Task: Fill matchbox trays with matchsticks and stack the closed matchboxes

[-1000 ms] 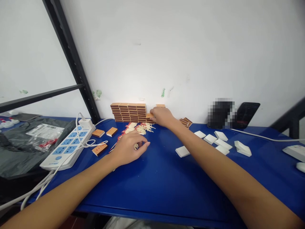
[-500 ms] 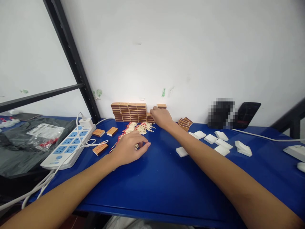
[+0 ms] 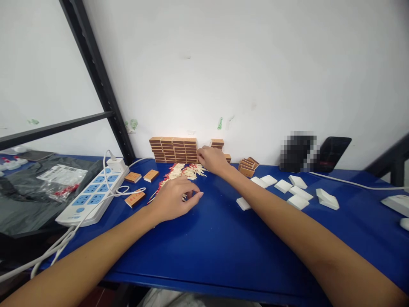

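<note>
My left hand [image 3: 175, 197] rests over a pile of red-tipped matches [image 3: 175, 171], thumb apart from the curved fingers. A few matches show in the gap between thumb and fingers; whether they are held cannot be told. My right hand [image 3: 212, 160] is at the right end of a neat wall of stacked matchboxes [image 3: 174, 150], its fingers bent together against the end boxes. The hand hides its own fingertips and whatever they grip. Just behind it a shorter stack of matchboxes [image 3: 217, 143] shows, with a low matchbox [image 3: 227, 157] to its right.
Three loose matchboxes [image 3: 151, 175] lie left of the matches, beside a power strip [image 3: 92, 196] with white cables. A jumbled heap of matchboxes [image 3: 247, 167] and several white blocks [image 3: 299, 193] lie to the right. Two dark upright objects, one a phone-like device [image 3: 334, 153], lean at the wall.
My right hand has shifted slightly left, against the end of the matchbox wall, uncovering more of the stack behind and the low box beside it. My left hand stays nearly still.
</note>
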Tool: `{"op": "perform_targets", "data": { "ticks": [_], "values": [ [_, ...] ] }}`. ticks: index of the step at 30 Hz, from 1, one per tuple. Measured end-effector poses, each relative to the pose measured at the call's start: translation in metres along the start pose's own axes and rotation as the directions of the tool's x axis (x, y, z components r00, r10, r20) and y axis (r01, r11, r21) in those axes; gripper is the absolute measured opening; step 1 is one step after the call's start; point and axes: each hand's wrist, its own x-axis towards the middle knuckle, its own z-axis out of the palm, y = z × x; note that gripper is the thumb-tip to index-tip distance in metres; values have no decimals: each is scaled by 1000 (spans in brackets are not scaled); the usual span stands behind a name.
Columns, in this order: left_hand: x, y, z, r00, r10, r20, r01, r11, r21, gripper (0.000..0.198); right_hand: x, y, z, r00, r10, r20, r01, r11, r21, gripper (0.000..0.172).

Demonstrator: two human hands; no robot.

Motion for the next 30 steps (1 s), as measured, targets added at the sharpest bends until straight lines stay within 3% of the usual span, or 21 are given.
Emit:
{"op": "perform_targets", "data": {
  "ticks": [4,7,9,12,15,18,21,27,30],
  "values": [
    [-1,0,3,998,13,56,-12,1000,-16,16,-1,-21,-10,985,-153,-78,165,971,173,23],
    [-3,2,4,996,31,87,-29,999,-24,15,-3,-38,-18,942,-336,-27,327,894,305,16],
    [-3,4,4,995,48,89,-45,998,-34,15,-6,-42,-26,924,-383,11,355,866,354,15],
    [-4,5,3,993,59,99,-55,998,-44,16,-14,-25,-46,937,-341,77,291,883,369,16],
    [-5,5,3,992,50,118,-45,998,-42,17,-29,11,-66,927,-298,227,186,892,412,15],
    [-5,3,4,989,46,137,-40,998,-46,17,-55,51,-75,936,-156,315,9,906,423,20],
    [-5,3,5,988,32,152,-26,999,-45,16,-88,80,-73,887,-111,447,-89,910,404,27],
    [-4,1,6,986,1,164,7,999,-45,17,-142,90,-76,785,-66,616,-156,942,299,48],
    [-4,0,7,986,-1,165,8,999,-45,17,-152,82,-74,789,-47,612,-158,948,276,47]
  ]
}}
